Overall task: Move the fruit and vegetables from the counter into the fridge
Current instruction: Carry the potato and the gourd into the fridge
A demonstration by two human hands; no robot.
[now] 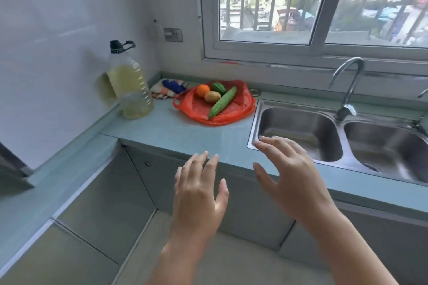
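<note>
A red plastic bag lies spread on the pale green counter near the window corner. On it rest an orange, a yellowish potato, a small green fruit and a long cucumber. My left hand hovers in front of the counter's front edge, fingers straight and spread, holding nothing. My right hand hovers over the counter edge beside the sink, fingers also extended and empty. Both hands are well short of the bag. No fridge is in view.
A large bottle of yellow oil stands left of the bag by the wall. A folded cloth lies behind the bag. A double steel sink with a tap fills the right. Cabinet doors sit below the counter.
</note>
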